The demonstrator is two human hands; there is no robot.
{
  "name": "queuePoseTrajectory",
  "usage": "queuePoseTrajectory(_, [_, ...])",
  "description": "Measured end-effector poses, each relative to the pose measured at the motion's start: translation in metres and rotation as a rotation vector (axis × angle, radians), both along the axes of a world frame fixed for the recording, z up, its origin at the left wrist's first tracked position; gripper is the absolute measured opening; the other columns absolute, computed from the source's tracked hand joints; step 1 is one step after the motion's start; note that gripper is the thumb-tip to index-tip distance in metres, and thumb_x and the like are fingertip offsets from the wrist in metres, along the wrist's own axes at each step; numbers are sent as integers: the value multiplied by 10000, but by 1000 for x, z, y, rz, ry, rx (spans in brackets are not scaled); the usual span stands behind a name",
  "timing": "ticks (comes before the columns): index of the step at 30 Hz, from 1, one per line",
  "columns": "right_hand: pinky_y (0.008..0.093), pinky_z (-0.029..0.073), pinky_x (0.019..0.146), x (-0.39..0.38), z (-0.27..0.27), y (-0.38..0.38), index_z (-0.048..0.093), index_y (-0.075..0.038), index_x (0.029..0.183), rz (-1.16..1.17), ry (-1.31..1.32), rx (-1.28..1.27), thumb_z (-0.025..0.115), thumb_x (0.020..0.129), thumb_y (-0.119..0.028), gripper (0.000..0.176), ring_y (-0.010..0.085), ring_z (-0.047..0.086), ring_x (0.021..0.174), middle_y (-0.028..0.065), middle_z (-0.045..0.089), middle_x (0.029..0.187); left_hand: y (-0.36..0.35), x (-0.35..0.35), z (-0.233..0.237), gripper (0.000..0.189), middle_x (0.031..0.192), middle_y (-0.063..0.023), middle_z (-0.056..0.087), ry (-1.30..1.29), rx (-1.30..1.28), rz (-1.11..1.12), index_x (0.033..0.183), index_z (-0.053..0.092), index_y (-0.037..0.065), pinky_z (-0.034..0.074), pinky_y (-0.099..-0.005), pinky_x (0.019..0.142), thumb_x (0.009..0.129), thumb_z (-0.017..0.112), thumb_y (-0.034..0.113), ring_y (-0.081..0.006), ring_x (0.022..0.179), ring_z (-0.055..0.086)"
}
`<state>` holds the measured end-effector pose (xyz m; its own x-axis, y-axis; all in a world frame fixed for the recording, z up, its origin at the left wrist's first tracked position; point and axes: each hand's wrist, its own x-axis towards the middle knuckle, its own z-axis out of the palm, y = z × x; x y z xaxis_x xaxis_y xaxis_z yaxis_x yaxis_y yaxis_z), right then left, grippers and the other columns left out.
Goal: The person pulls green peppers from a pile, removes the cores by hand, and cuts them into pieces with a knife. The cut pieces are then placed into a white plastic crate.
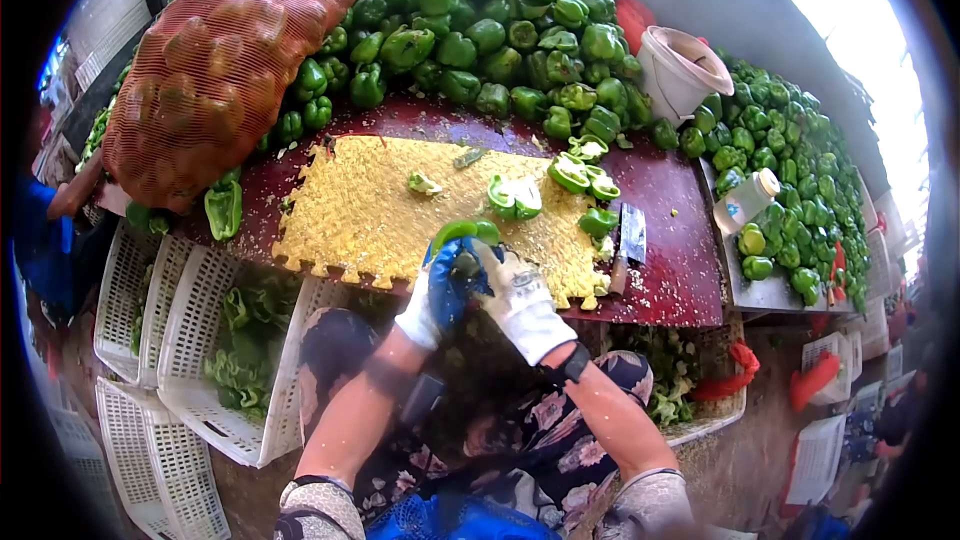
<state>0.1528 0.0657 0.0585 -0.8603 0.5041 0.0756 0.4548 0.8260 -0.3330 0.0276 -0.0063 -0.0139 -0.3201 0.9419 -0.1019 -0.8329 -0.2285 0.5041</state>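
At the near edge of the yellow foam mat [370, 190], my left hand [450, 285], in a blue-coated glove, is closed around a green bell pepper [456, 233]. My right hand [520, 302], in a white glove, presses against the same pepper from the right, its fingers bent; part of the pepper is hidden behind the gloves. Ahead on the mat lie an opened pepper [514, 197] with pale insides and a small cut piece [424, 183]. Several cut peppers [569, 172] sit by the mat's right edge. A cleaver [629, 240] rests on the red table beside it.
Whole green peppers [480, 35] are heaped at the back, with more on the right metal tray [785, 292]. A full red mesh sack [225, 70] leans at left. A white bucket [680, 75] and a bottle [745, 200] stand right. White crates [195, 360] hold pepper pieces below.
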Motion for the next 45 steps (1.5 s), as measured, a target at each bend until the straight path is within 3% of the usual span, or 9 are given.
queuePoseTrajectory(4, [435,516,880,-7,-6,-2,444,-101,1435,-3,128,48,687,817,-107,663,388,600,1052,234,582,1183,-5,-1,14,303,948,14,674,172,-51,15,1244,607,128,540,-258,677,1011,549,311,-113,789,645])
queuePoseTrajectory(7, [429,504,915,-1,-34,16,480,-72,1397,57,283,-47,632,768,23,654,384,594,1064,226,607,1146,-14,-15,20,440,1276,-49,571,27,-87,-229,1405,499,139,534,-320,847,1021,513,353,-148,1134,551])
queuePoseTrajectory(10, [407,517,902,6,-26,25,506,-46,1376,116,323,-246,621,780,38,613,356,626,1025,205,634,1129,-13,-21,16,448,1206,-36,578,524,-48,-161,1397,495,153,535,-356,870,994,577,329,-161,1105,574])
queuePoseTrajectory(16, [417,513,894,8,-37,13,508,-24,1370,79,300,-264,649,805,-35,583,394,634,1004,212,648,1124,-8,-21,31,424,1073,-39,606,280,-22,-248,1351,521,127,531,-311,842,947,614,212,-159,1006,622])
queuePoseTrajectory(20, [470,519,787,-1,-42,-3,516,-32,1300,-5,352,61,655,803,-73,518,400,626,939,226,627,1039,13,-19,-17,355,1044,-35,642,1465,356,575,1293,569,71,524,-253,802,968,600,210,-123,950,640])
queuePoseTrajectory(23, [472,521,763,-9,-46,-5,495,-36,1278,-99,336,184,663,793,-63,514,383,630,928,209,626,1023,18,-11,-18,324,1089,-66,671,-181,6,29,1278,579,84,550,-298,830,994,580,240,-155,964,654])
queuePoseTrajectory(36, [462,505,934,179,23,90,544,-54,1322,-513,30,358,744,787,-102,574,408,611,1081,231,624,1179,-66,-26,78,585,1289,-156,574,-255,410,230,1265,578,98,486,-604,1001,854,721,489,-351,1174,572])
queuePoseTrajectory(42, [459,472,1016,94,14,98,508,-102,1373,-350,199,-146,716,865,-252,570,366,570,1195,207,584,1294,-114,-55,109,1038,1598,-203,241,-99,709,424,1552,234,85,117,-550,1232,791,706,609,-389,1466,252])
queuePoseTrajectory(45, [440,432,1085,18,8,99,416,-137,1456,-318,103,-57,741,839,-212,701,361,489,1312,209,479,1437,-78,-52,95,778,1489,-224,429,-176,492,307,1490,360,75,256,-544,1191,938,534,595,-378,1355,443])
